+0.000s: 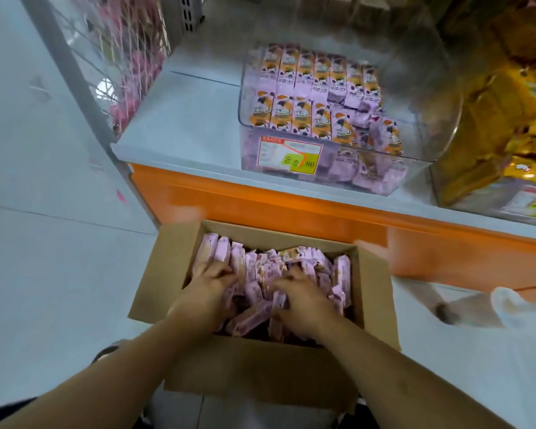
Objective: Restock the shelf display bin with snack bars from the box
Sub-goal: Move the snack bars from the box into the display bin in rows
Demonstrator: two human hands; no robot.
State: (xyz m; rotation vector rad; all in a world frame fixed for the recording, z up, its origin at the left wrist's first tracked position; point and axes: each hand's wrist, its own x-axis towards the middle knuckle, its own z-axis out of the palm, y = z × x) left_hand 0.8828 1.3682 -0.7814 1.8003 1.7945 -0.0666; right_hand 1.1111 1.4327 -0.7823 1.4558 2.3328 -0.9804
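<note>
Both hands, left (209,284) and right (304,297), dig among purple snack bars (254,267) in the open box (260,370), fingers buried, grip unclear; the clear bin (415,168) sits on the shelf (180,125) above

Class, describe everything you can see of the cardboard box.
The cardboard box is plain brown corrugated card, open at the top with its flaps folded outward. It sits low in front of the orange shelf edge, packed with purple-wrapped snack bars. The left hand and right hand both reach in among them.
</note>
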